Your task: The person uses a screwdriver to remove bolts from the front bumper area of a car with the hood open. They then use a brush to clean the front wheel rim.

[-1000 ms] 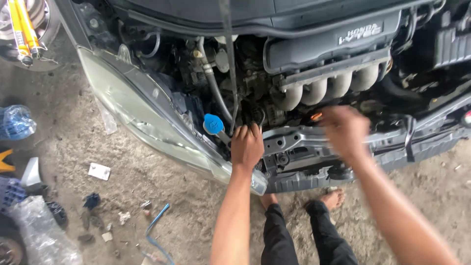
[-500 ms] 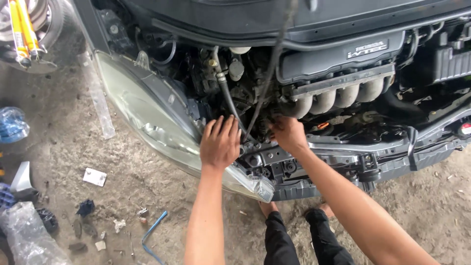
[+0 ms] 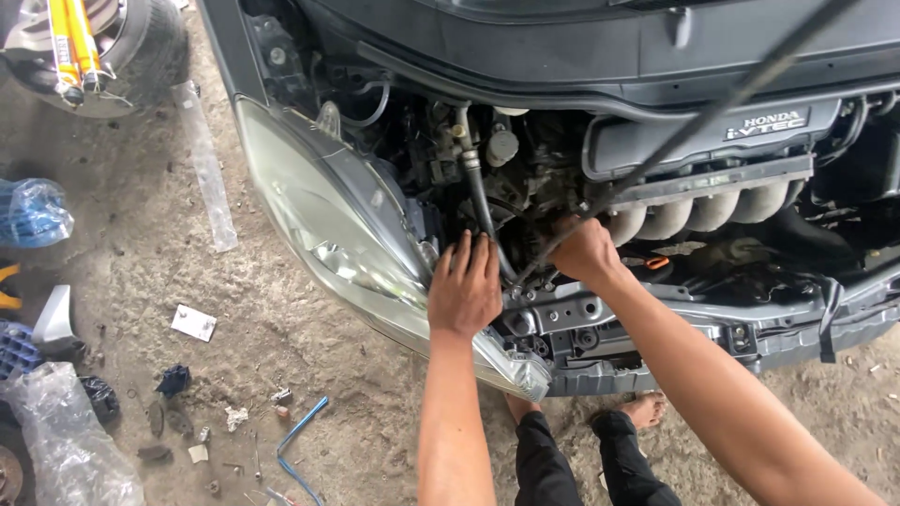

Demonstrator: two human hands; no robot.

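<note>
I am leaning over a car's open engine bay. My left hand lies flat, fingers pointing into the bay, on the edge behind the headlight and beside a black hose; it holds nothing that I can see. My right hand is closed around the lower end of a thin dark prop rod that slants up to the right. This hand sits just above the grey front crossmember and in front of the pale intake manifold.
My bare feet and dark trousers stand under the bumper. On the gritty floor to the left lie a blue-handled tool, a white card, plastic bags and scraps. A wheel with a yellow strut is at top left.
My right hand has moved left from the crossmember's right part and closed on the rod. My left hand stays by the headlight and now covers the blue cap.
</note>
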